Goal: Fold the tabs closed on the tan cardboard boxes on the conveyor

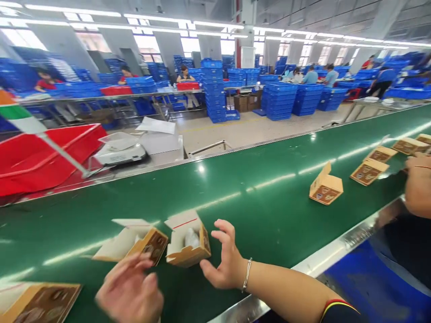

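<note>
On the green conveyor belt, a small open carton [189,244] with a raised white flap and a greyish item inside stands just left of my right hand [224,255]. That hand's fingers are spread and curved, with nothing between them. My left hand [129,287], somewhat blurred, is nearest to a second open carton [153,244], tilted beside the first; its fingers are apart and no object shows in them. Whether its fingertips touch that carton cannot be made out. A third open carton [43,303] lies at the lower left.
Farther along the belt [262,206] sit more brown cartons [326,188], several near another person's hand [417,179] at the right edge. Across the belt are a red bin [50,157] and a white scale [119,152]. Stacked blue crates [213,89] stand behind.
</note>
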Demonstrator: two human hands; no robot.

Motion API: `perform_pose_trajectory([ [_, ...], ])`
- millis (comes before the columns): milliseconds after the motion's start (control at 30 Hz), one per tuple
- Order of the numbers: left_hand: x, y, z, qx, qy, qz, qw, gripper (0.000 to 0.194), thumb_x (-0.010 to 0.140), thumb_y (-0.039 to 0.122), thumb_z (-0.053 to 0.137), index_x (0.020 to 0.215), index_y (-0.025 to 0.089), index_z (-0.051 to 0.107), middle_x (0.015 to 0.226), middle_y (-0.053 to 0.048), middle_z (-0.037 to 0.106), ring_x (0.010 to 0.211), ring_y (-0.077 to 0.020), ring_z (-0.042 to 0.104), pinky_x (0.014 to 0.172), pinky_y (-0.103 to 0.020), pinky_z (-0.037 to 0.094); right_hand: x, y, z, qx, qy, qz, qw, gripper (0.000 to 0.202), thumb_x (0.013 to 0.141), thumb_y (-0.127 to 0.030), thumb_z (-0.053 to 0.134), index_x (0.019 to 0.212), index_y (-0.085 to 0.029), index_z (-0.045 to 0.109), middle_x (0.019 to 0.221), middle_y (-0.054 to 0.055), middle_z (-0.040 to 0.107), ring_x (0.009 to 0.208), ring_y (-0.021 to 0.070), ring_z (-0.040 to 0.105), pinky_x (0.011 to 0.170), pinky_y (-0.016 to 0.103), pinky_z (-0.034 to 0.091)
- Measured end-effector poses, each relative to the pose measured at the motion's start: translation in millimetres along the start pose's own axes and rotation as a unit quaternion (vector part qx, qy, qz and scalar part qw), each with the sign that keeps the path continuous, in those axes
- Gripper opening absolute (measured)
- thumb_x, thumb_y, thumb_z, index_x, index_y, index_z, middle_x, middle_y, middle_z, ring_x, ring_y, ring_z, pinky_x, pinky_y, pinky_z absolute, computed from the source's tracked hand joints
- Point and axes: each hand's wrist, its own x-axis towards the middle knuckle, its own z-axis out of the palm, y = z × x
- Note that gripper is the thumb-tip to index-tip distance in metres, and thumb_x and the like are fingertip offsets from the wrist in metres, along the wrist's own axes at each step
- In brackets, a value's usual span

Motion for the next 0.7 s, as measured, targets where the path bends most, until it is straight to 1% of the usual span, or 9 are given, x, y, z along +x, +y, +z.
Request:
perform_pose_trajectory([
  [133,0,-9,27.6,0.090,-0.142,0.000,0.986,0.047,0.081,0.045,0.063,0.120,0.019,0.055,0.119,-0.014,0.062,0.104,-0.0248,0.062,0.075,-0.032,0.055,-3,14,5,-0.015,-0.075,0.019,0.997,0.073,0.079,-0.031,0.057,0.142,-0.020,0.021,0.139,0.019,0.032,0.132,0.0319,0.036,0.103,0.054,0.040],
  [267,-7,-19,37.8,0.132,-0.214,0.081,0.964,0.043,0.090,0.036,0.052,0.130,0.021,0.051,0.125,-0.013,0.061,0.115,-0.0252,0.059,0.092,-0.039,0.052,-1,29,8,0.009,-0.086,0.001,0.996,0.062,0.088,-0.022,0.049,0.145,-0.025,0.025,0.141,0.015,0.039,0.133,0.0263,0.040,0.104,0.047,0.042],
  [333,-8,-21,39.0,0.145,-0.253,0.117,0.949,0.040,0.093,0.034,0.047,0.130,0.023,0.052,0.125,-0.012,0.063,0.118,-0.0255,0.057,0.097,-0.043,0.048,3,36,8,0.022,-0.084,0.000,0.996,0.056,0.089,-0.021,0.048,0.142,-0.024,0.034,0.138,0.013,0.047,0.133,0.0256,0.040,0.106,0.047,0.041],
  [400,-8,-21,40.6,0.159,-0.288,0.126,0.936,0.038,0.093,0.034,0.044,0.128,0.025,0.056,0.126,-0.011,0.063,0.123,-0.0271,0.054,0.100,-0.047,0.046,9,40,6,0.030,-0.087,0.022,0.995,0.043,0.087,-0.027,0.054,0.129,-0.022,0.051,0.129,0.012,0.057,0.130,0.0276,0.043,0.106,0.050,0.039],
  [500,-7,-18,45.2,0.180,-0.315,0.099,0.927,0.034,0.092,0.035,0.044,0.119,0.027,0.064,0.122,-0.010,0.066,0.125,-0.0308,0.051,0.100,-0.053,0.041,18,40,2,0.052,-0.097,0.072,0.991,0.018,0.080,-0.034,0.063,0.094,-0.022,0.066,0.101,0.007,0.069,0.117,0.0280,0.051,0.103,0.052,0.040],
  [533,-6,-18,47.6,0.177,-0.319,0.087,0.927,0.032,0.091,0.036,0.045,0.112,0.027,0.067,0.117,-0.010,0.068,0.124,-0.0319,0.052,0.100,-0.054,0.040,20,39,1,0.063,-0.097,0.090,0.989,0.013,0.079,-0.034,0.064,0.084,-0.022,0.065,0.091,0.005,0.069,0.112,0.0266,0.054,0.102,0.050,0.042],
  [600,-4,-18,54.5,0.148,-0.328,0.060,0.931,0.027,0.087,0.041,0.050,0.093,0.026,0.072,0.104,-0.009,0.071,0.117,-0.0329,0.056,0.100,-0.054,0.039,24,36,1,0.084,-0.086,0.129,0.984,0.016,0.080,-0.034,0.061,0.070,-0.022,0.060,0.076,0.003,0.065,0.103,0.0235,0.057,0.099,0.045,0.044],
  [667,-2,-19,63.9,0.097,-0.322,0.011,0.942,0.024,0.081,0.045,0.057,0.075,0.025,0.068,0.089,-0.009,0.070,0.105,-0.0309,0.059,0.099,-0.050,0.041,25,34,4,0.097,-0.055,0.188,0.976,0.021,0.079,-0.033,0.061,0.063,-0.022,0.052,0.076,0.003,0.061,0.097,0.0212,0.058,0.094,0.040,0.047],
  [700,-1,-18,69.3,0.072,-0.299,-0.021,0.951,0.023,0.078,0.045,0.061,0.069,0.024,0.064,0.085,-0.008,0.068,0.100,-0.0288,0.061,0.097,-0.047,0.043,26,32,6,0.098,-0.033,0.227,0.968,0.022,0.075,-0.032,0.063,0.063,-0.021,0.049,0.081,0.004,0.059,0.094,0.0201,0.058,0.091,0.038,0.049],
])
